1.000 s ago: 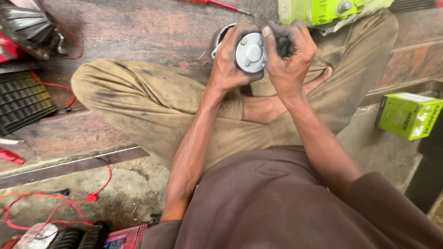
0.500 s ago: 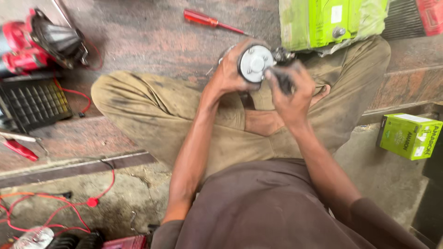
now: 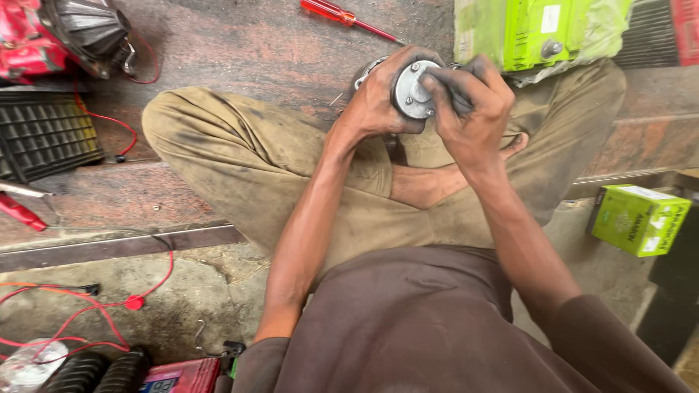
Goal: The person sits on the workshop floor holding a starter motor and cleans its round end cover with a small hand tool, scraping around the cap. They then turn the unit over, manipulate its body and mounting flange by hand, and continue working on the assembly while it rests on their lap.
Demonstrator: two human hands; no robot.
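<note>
- Left hand grips the round grey metal motor part above the crossed legs, far centre.
- Right hand closes over its right side; that side is hidden.
- Red-handled screwdriver lies beyond on the floor.

Both hands, left and right, raised together, fingers curled
</note>
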